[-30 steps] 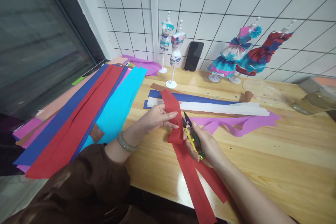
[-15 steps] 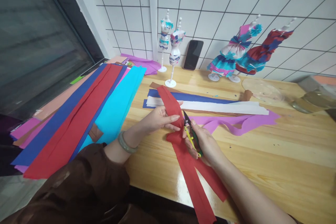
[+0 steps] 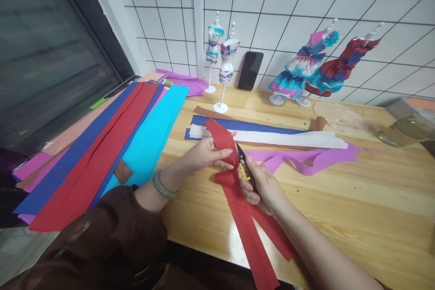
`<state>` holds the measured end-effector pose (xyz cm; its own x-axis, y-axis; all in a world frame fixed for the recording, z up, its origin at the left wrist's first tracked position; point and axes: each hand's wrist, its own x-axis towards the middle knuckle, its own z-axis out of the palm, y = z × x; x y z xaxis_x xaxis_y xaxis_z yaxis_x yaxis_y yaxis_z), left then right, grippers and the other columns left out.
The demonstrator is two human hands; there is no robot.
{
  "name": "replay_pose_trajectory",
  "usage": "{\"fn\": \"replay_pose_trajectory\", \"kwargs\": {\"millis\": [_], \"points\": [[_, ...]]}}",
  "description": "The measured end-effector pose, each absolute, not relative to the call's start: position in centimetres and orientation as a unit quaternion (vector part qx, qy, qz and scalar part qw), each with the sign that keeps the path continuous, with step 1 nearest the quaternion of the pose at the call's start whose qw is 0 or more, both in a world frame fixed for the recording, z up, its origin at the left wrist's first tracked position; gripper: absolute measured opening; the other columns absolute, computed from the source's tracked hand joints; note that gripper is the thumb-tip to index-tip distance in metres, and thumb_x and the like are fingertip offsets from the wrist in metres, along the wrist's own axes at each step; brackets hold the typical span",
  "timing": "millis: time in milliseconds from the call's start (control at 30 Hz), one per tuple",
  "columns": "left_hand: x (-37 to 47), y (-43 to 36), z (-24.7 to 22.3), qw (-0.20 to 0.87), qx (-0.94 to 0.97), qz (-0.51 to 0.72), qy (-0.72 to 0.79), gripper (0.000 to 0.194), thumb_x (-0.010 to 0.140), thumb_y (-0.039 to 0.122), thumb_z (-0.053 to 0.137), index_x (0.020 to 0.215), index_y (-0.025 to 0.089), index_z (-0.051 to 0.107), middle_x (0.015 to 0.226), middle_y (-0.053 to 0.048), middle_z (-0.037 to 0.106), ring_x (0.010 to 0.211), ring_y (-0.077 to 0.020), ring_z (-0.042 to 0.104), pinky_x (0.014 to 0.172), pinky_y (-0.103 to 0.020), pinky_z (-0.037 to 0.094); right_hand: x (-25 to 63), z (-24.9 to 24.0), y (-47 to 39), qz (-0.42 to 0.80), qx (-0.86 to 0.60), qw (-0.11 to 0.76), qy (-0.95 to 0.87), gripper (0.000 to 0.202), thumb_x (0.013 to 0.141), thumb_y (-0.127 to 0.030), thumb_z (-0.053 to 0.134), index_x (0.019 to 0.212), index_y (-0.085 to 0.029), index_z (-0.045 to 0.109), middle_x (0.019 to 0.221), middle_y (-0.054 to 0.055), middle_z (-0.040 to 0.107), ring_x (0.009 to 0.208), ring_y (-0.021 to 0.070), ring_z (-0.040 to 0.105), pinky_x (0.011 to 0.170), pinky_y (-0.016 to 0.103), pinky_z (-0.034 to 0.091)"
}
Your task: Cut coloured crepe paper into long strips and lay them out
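Note:
My left hand [image 3: 211,154] pinches a red crepe-paper strip [image 3: 246,231], whose two long ends trail over the table's front edge. The strip's short end points away from me, over the blue and white strips. In my right hand [image 3: 260,181] are small thread snips [image 3: 244,165] with black blades and a yellow part between the handles. Their blades lie against the right edge of the red strip, close to my left fingertips. Whether paper sits between the blades I cannot make out.
Blue [image 3: 234,123], white [image 3: 288,138] and purple strips [image 3: 312,163] lie just beyond my hands. A stack of coloured paper, red sheet [image 3: 102,154] on top, fills the left side. Several small dress forms [image 3: 227,63] and a phone [image 3: 250,70] stand along the tiled wall.
My right fingers have closed further round the snips, so less of the yellow part shows. The short end of the red strip has dropped a little toward me.

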<state>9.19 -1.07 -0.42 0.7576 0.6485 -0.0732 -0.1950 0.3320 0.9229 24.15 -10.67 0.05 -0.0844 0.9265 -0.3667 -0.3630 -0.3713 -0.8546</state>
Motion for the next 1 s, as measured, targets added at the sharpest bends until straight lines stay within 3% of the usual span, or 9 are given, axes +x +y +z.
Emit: {"fn": "replay_pose_trajectory", "kwargs": {"millis": [400,633,1000], "points": [[9.31,-1.20,-0.27,0.772,0.531,0.259,0.233,0.055,0.074,0.029,0.066,0.126,0.020,0.048,0.092,-0.005,0.066,0.082,-0.0167,0.065,0.070,-0.029,0.055,24.00,0.32,-10.61,0.674,-0.490,0.478,-0.277,0.045,0.080,-0.056,0.049,0.056,-0.017,0.046,0.035,-0.008,0.033,0.024,0.0028,0.024,0.027,0.016,0.017],[9.28,-1.38,-0.09,0.771,0.546,0.231,0.234,0.041,0.075,0.031,0.065,0.112,0.016,0.056,0.100,-0.008,0.065,0.086,-0.0179,0.064,0.071,-0.029,0.055,24.04,0.46,-10.62,0.677,-0.486,0.473,-0.285,0.046,0.080,-0.056,0.048,0.057,-0.017,0.046,0.034,-0.008,0.034,0.024,0.0035,0.024,0.027,0.017,0.017],[9.35,-1.57,0.11,0.777,0.536,0.236,0.231,0.063,0.074,0.028,0.066,0.131,0.022,0.042,0.094,-0.005,0.066,0.082,-0.0167,0.064,0.069,-0.029,0.055,24.01,0.33,-10.76,0.673,-0.491,0.472,-0.289,0.046,0.080,-0.056,0.049,0.054,-0.018,0.044,0.034,-0.009,0.031,0.024,0.0032,0.023,0.028,0.017,0.017]]}}
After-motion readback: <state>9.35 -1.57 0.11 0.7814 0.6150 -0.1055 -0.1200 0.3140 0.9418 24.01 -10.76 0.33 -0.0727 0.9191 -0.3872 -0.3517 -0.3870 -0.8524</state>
